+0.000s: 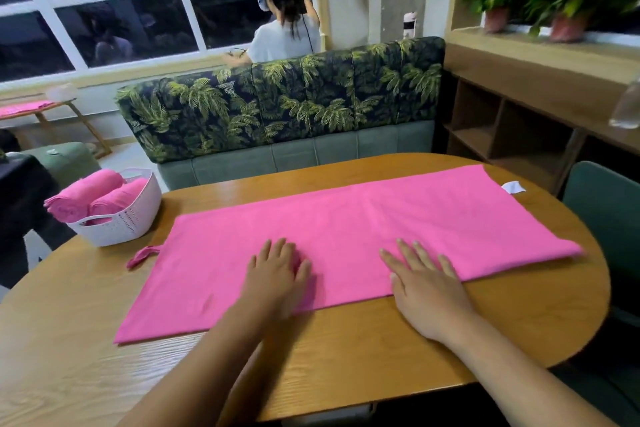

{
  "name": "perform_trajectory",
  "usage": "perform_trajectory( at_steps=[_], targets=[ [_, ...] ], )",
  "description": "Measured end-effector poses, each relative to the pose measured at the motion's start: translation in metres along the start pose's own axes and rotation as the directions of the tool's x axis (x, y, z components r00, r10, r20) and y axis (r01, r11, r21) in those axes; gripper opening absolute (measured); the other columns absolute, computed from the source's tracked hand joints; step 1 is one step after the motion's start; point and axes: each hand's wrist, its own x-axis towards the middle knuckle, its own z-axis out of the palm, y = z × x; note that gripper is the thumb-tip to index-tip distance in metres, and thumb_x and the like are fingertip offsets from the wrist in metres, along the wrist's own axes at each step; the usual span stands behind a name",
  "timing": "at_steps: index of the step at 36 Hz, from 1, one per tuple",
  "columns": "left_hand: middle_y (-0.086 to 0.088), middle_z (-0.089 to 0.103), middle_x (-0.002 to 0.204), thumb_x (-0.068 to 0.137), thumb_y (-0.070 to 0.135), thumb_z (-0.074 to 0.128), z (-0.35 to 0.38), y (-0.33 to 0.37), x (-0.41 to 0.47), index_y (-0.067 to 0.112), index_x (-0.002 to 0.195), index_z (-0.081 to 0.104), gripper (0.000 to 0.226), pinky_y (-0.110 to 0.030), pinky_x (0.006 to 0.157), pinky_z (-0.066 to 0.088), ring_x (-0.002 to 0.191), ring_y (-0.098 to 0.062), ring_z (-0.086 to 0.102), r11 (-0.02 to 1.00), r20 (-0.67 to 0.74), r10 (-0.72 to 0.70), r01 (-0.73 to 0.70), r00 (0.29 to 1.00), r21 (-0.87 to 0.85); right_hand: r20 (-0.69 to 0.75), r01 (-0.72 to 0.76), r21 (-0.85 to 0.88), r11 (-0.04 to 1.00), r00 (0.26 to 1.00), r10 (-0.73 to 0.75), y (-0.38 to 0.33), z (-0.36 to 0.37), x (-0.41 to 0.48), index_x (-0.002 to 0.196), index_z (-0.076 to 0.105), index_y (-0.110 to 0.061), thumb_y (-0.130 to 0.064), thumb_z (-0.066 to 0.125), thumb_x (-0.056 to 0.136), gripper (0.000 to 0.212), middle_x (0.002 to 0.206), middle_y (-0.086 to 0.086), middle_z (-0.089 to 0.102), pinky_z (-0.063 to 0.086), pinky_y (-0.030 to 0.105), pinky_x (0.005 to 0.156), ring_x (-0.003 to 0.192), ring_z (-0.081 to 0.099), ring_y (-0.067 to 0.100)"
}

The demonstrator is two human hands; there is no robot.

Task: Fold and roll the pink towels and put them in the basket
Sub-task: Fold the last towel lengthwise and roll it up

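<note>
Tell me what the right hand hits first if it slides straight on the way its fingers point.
Only more of the flat pink towel under the right hand, then bare wooden table; nothing stands in that line. Past the edge, probably the palm-print sofa, though depth is unclear.

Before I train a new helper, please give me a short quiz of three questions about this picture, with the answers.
1. True or false: the basket stands at the person's right on the table.
2. How many rolled towels show in the basket? A) none B) two C) five
3. Fill in: the left hand and the right hand both rest with straight fingers on the spread pink ____.
Key: 1 false, it stands at the left. 2 B. 3 towel.
</note>
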Motion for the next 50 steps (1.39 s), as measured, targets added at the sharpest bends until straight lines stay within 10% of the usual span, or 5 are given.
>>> perform_trajectory(
  at_steps=[11,16,22,35,50],
  targets=[
    [0.022,-0.013,0.168,0.09,0.085,0.011,0.022,0.008,0.005,0.049,0.162,-0.002,0.081,-0.044,0.128,-0.005,0.157,-0.007,-0.015,0.979,0.135,0.193,-0.2,0.972,0.036,0.038,0.082,0.04,0.996,0.996,-0.083,-0.021,0.002,-0.01,0.163,0.001,-0.048,-0.063,0.023,0.104,0.065,0.174,-0.009,-0.011,-0.006,0.049,0.128,0.16,-0.014,0.017],
    [0.026,-0.016,0.167,0.086,0.088,0.006,0.015,-0.008,-0.004,0.053,0.16,-0.005,0.083,-0.041,0.128,-0.006,0.155,-0.003,-0.019,0.977,0.157,0.203,-0.21,0.966,0.028,0.029,0.154,0.1,0.983,0.987,-0.158,-0.023,-0.01,-0.012,0.162,0.026,-0.044,-0.061,0.031,0.104,0.061,0.174,-0.013,0.01,0.008,0.042,0.127,0.16,0.005,0.012],
    [0.017,0.04,0.154,0.093,0.073,0.029,0.015,0.006,0.019,0.039,0.144,0.045,0.063,-0.038,0.115,0.035,0.142,-0.014,0.038,0.973,-0.018,0.231,-0.231,0.973,0.005,-0.091,0.219,0.348,0.912,0.976,-0.2,0.031,-0.045,0.023,0.142,0.062,-0.033,-0.034,0.055,0.107,0.036,0.147,-0.017,0.052,0.01,-0.001,0.11,0.138,0.038,-0.001],
    [0.006,0.063,0.127,0.098,0.049,0.042,0.02,0.05,0.198,0.028,0.12,0.062,0.037,-0.041,0.099,0.047,0.118,-0.024,0.055,0.968,-0.075,0.206,-0.214,0.976,-0.132,-0.261,-0.094,0.159,0.983,0.956,0.134,0.185,-0.085,0.18,0.124,0.071,-0.034,-0.022,0.055,0.099,0.032,0.128,-0.012,0.066,0.047,0.042,0.107,0.123,0.055,0.02],
    [0.014,0.053,0.091,0.091,0.036,0.054,0.05,0.045,0.238,0.032,0.089,0.059,0.007,-0.037,0.081,0.043,0.087,-0.015,0.045,0.917,-0.283,0.238,-0.311,0.929,-0.25,-0.226,-0.135,-0.155,0.979,0.969,0.098,0.212,-0.091,0.231,0.085,0.059,-0.037,-0.031,0.054,0.094,0.012,0.104,-0.02,0.061,0.039,0.042,0.099,0.115,0.05,0.011]
  ],
)
